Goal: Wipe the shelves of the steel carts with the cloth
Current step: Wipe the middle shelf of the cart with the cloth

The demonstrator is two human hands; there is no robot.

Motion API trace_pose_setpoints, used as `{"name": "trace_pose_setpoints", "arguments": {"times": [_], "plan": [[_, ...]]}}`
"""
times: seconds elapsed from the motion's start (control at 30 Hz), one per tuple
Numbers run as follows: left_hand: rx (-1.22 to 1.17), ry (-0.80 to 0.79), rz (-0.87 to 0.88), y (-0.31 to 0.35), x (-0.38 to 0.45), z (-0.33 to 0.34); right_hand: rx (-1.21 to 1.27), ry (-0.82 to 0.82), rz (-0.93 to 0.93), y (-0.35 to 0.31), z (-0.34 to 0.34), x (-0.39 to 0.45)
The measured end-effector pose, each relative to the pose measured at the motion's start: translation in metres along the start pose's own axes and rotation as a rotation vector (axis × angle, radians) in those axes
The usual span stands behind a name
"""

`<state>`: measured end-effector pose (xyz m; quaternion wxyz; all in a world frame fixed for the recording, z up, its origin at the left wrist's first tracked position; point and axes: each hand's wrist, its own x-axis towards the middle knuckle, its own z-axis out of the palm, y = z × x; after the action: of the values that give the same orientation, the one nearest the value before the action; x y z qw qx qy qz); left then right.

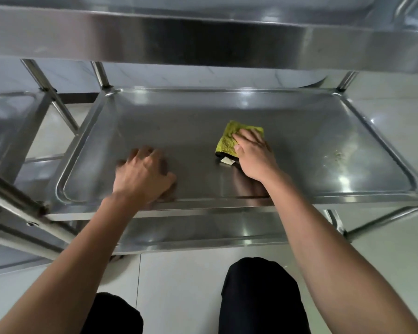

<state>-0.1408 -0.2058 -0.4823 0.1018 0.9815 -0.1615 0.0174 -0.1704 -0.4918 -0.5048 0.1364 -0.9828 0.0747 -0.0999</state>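
Person crouches in front of a steel cart, both bare arms reaching onto its middle shelf [155, 116], a shallow tray w/ raised rim. Right hand [253, 157] lies flat on a yellow-green cloth [227, 143], fingers straight and spread, pressing it down onto the shelf surface, about centre of the tray, slightly right of middle. Cloth is folded; its far edge sticks out past the fingertips, a dark edge and a small white tag [226, 161] show at its near-left corner, just left of the thumb side. Left hand [143, 174] rests on the shelf near the near-left part of the tray, fingers spread and bent a bit, fingertips on the metal, gripping nothing; well apart from the cloth. Some pale specks/smudge [336, 156] sit on the shelf surface to the right, near the right rim, apart from the cloth. Top shelf [203, 42] overhangs across the far/upper part of view. Lower shelf [203, 230] visible beneath the near rim of the middle one. A second steel cart [7, 116] stands to the left, its posts just beside this cart's left posts. Pale tiled floor [179, 280] below; person's knees in dark trousers [258, 297] at the near edge.
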Motion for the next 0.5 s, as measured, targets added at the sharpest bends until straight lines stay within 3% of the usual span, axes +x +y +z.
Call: {"name": "trace_pose_setpoints", "arguments": {"times": [0.17, 0.37, 0.5], "plan": [[0.081, -0.006, -0.086, -0.027, 0.004, -0.001, -0.056, 0.01, 0.019, -0.009, 0.012, 0.01], [0.03, -0.056, 0.053, -0.049, 0.003, -0.016, -0.039, -0.049, -0.011, -0.046, 0.029, 0.034], [0.073, -0.039, -0.053, -0.085, -0.01, -0.021, -0.046, -0.046, -0.019, -0.065, 0.04, 0.049]]}}
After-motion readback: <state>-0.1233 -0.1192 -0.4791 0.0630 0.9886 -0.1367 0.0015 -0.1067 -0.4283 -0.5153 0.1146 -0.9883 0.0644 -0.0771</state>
